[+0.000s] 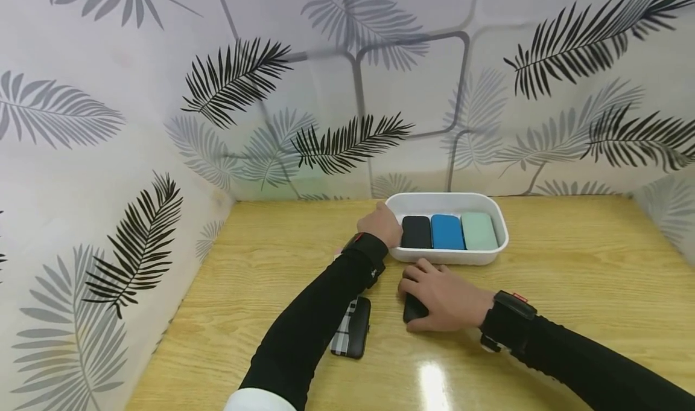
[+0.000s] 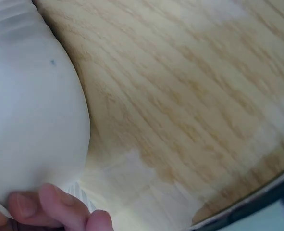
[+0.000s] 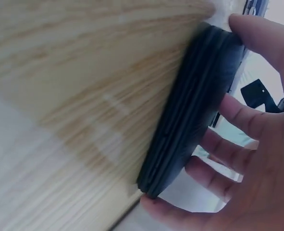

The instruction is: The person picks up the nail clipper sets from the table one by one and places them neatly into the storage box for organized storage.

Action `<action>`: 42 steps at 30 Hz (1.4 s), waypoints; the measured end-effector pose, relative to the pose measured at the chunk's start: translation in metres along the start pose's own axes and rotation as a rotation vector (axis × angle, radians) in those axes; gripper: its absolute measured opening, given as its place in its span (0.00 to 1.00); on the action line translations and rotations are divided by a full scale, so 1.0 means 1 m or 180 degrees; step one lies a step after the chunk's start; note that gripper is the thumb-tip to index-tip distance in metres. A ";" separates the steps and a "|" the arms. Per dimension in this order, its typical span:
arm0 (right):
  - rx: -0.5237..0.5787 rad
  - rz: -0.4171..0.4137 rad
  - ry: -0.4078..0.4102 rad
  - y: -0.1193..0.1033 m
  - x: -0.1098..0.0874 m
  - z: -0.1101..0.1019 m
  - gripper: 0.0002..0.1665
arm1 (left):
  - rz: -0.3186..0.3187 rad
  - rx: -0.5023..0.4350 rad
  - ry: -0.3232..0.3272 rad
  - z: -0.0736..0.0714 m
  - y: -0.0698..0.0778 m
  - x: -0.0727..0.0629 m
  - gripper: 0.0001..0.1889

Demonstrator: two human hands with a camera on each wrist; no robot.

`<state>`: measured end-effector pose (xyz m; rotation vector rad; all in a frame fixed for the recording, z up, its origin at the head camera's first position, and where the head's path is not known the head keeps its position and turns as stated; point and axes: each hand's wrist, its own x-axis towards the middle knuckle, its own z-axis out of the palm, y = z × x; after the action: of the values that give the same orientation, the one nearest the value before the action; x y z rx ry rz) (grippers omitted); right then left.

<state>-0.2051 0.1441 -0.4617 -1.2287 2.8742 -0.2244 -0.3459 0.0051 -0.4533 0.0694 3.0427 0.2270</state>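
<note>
A white oblong bin (image 1: 442, 256) stands on the table near the wall, holding a black case (image 1: 416, 232), a blue case (image 1: 447, 232) and a mint-green case (image 1: 479, 231) side by side. My left hand (image 1: 382, 225) grips the bin's left end; several fingertips (image 2: 65, 207) lie against its white wall in the left wrist view. In front of the bin, my right hand (image 1: 447, 296) holds a black wallet (image 3: 192, 110) by its edges. The right wrist view shows that wallet's layered side, tilted close over the table.
A wallet-like case (image 1: 358, 328), black and checked in grey and white, lies on the table (image 1: 586, 248) beside the left forearm, which partly covers it. Something small and pink shows beside the left wrist. A leaf-patterned wall covering (image 1: 347, 85) rises behind the table.
</note>
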 end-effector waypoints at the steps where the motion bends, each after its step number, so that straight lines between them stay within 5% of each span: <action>1: 0.0013 0.0018 -0.0010 0.001 -0.002 -0.001 0.30 | -0.0008 -0.0015 0.0002 0.000 0.000 0.000 0.29; 14: 0.0250 0.0318 -0.0372 0.013 -0.024 -0.013 0.39 | -0.0045 -0.0152 -0.0010 0.002 -0.001 0.002 0.27; 23: 0.0459 0.0241 0.0000 0.028 -0.031 -0.061 0.33 | -0.0064 -0.0106 0.0014 -0.006 -0.003 0.002 0.27; 32: 0.0468 0.0756 0.0132 0.084 -0.024 -0.099 0.37 | -0.0059 -0.0066 -0.0041 -0.008 -0.003 -0.001 0.29; 42: 0.0526 0.0960 -0.0133 0.138 0.003 -0.088 0.36 | -0.0047 -0.0053 -0.0025 -0.008 0.001 -0.008 0.27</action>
<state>-0.3116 0.2476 -0.3928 -0.7536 2.8844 -0.4140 -0.3391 0.0043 -0.4443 0.0468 3.0320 0.2502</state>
